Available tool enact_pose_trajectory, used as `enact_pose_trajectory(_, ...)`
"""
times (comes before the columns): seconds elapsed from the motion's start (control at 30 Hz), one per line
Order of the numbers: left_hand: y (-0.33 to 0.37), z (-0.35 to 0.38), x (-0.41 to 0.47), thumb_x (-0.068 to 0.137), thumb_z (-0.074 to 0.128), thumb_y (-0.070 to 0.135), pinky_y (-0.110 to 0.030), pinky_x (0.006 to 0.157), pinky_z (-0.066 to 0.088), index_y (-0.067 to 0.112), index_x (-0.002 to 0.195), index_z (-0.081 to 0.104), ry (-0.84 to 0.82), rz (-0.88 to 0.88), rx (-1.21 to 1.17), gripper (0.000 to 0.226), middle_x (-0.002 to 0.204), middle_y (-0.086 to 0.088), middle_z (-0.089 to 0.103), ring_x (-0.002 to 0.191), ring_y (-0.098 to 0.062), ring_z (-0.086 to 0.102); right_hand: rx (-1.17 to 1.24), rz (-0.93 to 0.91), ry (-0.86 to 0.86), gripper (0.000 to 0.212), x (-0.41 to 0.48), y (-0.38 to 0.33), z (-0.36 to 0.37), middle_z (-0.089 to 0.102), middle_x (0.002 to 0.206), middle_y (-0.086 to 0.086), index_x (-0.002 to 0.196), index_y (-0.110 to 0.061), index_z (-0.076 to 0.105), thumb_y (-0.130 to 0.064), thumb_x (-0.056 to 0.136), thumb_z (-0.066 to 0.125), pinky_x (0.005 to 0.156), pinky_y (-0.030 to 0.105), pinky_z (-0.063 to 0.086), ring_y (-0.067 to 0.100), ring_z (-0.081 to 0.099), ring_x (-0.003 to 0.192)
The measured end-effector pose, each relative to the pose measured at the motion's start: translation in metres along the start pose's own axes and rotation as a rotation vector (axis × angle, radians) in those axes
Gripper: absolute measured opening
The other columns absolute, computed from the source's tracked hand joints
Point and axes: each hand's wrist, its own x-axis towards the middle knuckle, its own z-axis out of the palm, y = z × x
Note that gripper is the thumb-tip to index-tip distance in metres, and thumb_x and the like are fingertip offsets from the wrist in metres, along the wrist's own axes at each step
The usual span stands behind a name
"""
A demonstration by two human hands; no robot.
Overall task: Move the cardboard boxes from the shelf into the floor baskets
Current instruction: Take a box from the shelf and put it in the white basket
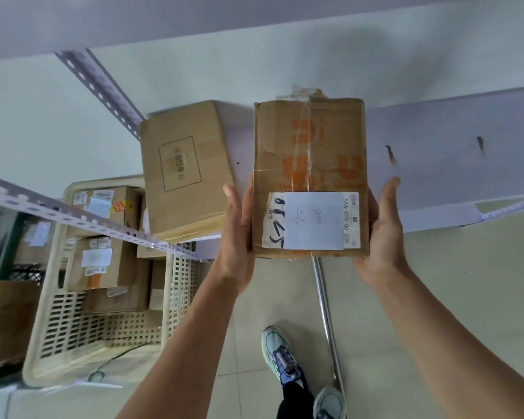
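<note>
A taped cardboard box with orange print and a white label (310, 164) is held between my two palms in front of the shelf edge. My left hand (238, 234) presses its left side and my right hand (381, 231) presses its right side. A second, plain cardboard box (185, 167) with a printed rectangle lies flat on the white shelf board (436, 164), just left of the held one. Below left, a cream plastic floor basket (103, 337) holds several labelled cardboard boxes.
Perforated grey shelf rails (82, 220) cross above the basket, and an upright rail (103, 89) rises at the back left. A brown box (6, 322) stands at the far left by a dark crate. A metal pole (327, 322) and my shoes (280, 355) are on the tiled floor.
</note>
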Motion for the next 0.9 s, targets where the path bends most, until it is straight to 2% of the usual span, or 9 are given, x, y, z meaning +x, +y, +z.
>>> enact_pose_trajectory(0.23,-0.01,-0.001,-0.073,0.099,0.008,0.08,-0.066,0.122,0.041,0.031,0.166,0.043,0.058,-0.03,0.019,0.09,0.153,-0.004,0.067,0.142,-0.028,0.063,-0.01,0.035,-0.016,0.076,-0.071,0.019,0.001,0.077,0.128,0.003,0.135,-0.039,0.069,-0.082,0.095,0.022,0.074,0.036,0.064,0.026,0.075,0.116)
enact_pose_trajectory(0.37,-0.021,-0.004,-0.13,0.101,0.011,0.08,-0.07,0.121,0.04,0.026,0.166,0.044,0.063,-0.057,0.003,0.09,0.152,-0.008,0.066,0.143,-0.032,0.062,-0.013,0.044,-0.041,0.074,-0.12,0.034,0.004,0.076,0.13,0.005,0.135,-0.038,0.069,-0.081,0.098,0.021,0.076,0.036,0.064,0.027,0.075,0.117)
enact_pose_trajectory(0.53,-0.038,-0.019,-0.203,0.1,0.017,0.081,-0.068,0.121,0.041,0.032,0.166,0.042,0.093,-0.072,-0.029,0.087,0.157,-0.008,0.062,0.147,-0.031,0.058,-0.013,0.075,-0.084,0.074,-0.174,0.067,0.015,0.075,0.131,0.005,0.14,-0.036,0.066,-0.08,0.099,0.022,0.078,0.035,0.064,0.027,0.074,0.119)
enact_pose_trajectory(0.63,-0.046,-0.037,-0.238,0.097,0.02,0.08,-0.067,0.121,0.042,0.033,0.164,0.045,0.155,-0.075,-0.044,0.086,0.155,-0.008,0.064,0.146,-0.031,0.059,-0.023,0.119,-0.103,0.07,-0.198,0.092,0.033,0.076,0.129,0.006,0.134,-0.036,0.068,-0.078,0.1,0.023,0.077,0.037,0.065,0.028,0.074,0.118)
enact_pose_trajectory(0.73,-0.051,-0.062,-0.266,0.095,0.023,0.082,-0.063,0.12,0.045,0.027,0.167,0.041,0.208,-0.077,-0.049,0.092,0.156,-0.011,0.063,0.145,-0.033,0.06,-0.039,0.157,-0.146,0.068,-0.213,0.119,0.059,0.075,0.132,0.006,0.134,-0.04,0.068,-0.08,0.095,0.027,0.085,0.044,0.065,0.03,0.073,0.12)
enact_pose_trajectory(0.9,-0.064,-0.13,-0.288,0.095,0.021,0.084,-0.053,0.112,0.056,0.032,0.16,0.05,0.285,-0.104,-0.071,0.088,0.149,-0.012,0.068,0.141,-0.034,0.063,-0.061,0.194,-0.173,0.064,-0.218,0.168,0.111,0.075,0.13,0.005,0.137,-0.04,0.064,-0.073,0.102,0.023,0.083,0.036,0.064,0.027,0.073,0.12)
